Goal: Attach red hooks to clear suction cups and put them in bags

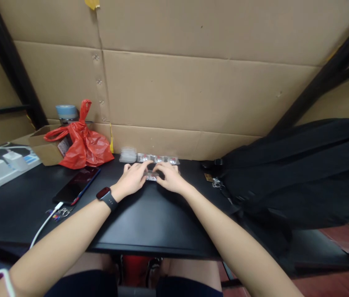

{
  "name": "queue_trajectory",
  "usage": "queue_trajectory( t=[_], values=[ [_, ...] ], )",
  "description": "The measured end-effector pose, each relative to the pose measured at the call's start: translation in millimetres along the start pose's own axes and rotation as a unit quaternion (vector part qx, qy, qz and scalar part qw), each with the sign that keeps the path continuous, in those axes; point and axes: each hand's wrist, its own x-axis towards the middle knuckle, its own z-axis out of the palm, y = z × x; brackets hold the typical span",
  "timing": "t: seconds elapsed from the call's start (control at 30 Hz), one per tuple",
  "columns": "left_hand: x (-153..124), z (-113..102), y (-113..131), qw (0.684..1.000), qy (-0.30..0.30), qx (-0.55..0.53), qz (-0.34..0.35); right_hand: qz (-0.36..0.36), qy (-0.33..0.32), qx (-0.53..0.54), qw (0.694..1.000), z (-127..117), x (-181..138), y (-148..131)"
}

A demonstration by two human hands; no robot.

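Both hands meet at the back middle of the black desk, over a small clear packet point(152, 176) with silvery and reddish contents. My left hand point(133, 177), below a dark smartwatch point(107, 198), has its fingers curled at the packet's left side. From the right, my right hand point(170, 177) curls its fingers on the same packet. The fingers partly hide it, and its exact kind is unclear. Just behind the hands is a row of similar clear packets point(159, 159) with round silver and red contents. A pile of translucent plastic pieces point(128, 155) lies left of that row.
Leftward are a knotted red plastic bag point(84, 144), a cardboard box point(46, 146), a blue-lidded jar point(67, 111), a charging phone point(77, 185), keys point(61, 213) and a power strip point(4, 175). A black bag or cloth point(301, 173) covers the right side. Cardboard point(193, 90) walls the back.
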Motion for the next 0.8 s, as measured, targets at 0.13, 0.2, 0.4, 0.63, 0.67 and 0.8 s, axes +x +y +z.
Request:
queue_trajectory(
  t=[0.13, 0.2, 0.4, 0.63, 0.67, 0.8],
  values=[
    [-1, 1, -2, 0.999, -0.037, -0.022, -0.001, -0.011, -0.053, 0.012, 0.998, -1, -2, -3],
    [-1, 1, -4, 0.999, -0.047, -0.020, -0.004, 0.002, -0.055, 0.018, 0.998, 0, -2, -2],
    [2, 2, -10, 0.999, -0.011, -0.037, -0.036, 0.054, -0.029, 0.134, 0.989, -5, 0, 4],
    [4, 7, -10, 0.994, 0.021, -0.079, -0.076, 0.050, -0.023, 0.249, 0.967, 5, 2, 15],
    [4, 7, -9, 0.992, 0.025, -0.085, -0.085, 0.061, -0.020, 0.267, 0.962, 6, 3, 17],
    [6, 6, -9, 0.983, 0.025, -0.139, -0.114, 0.115, 0.014, 0.340, 0.933, 8, 6, 23]
  ],
)
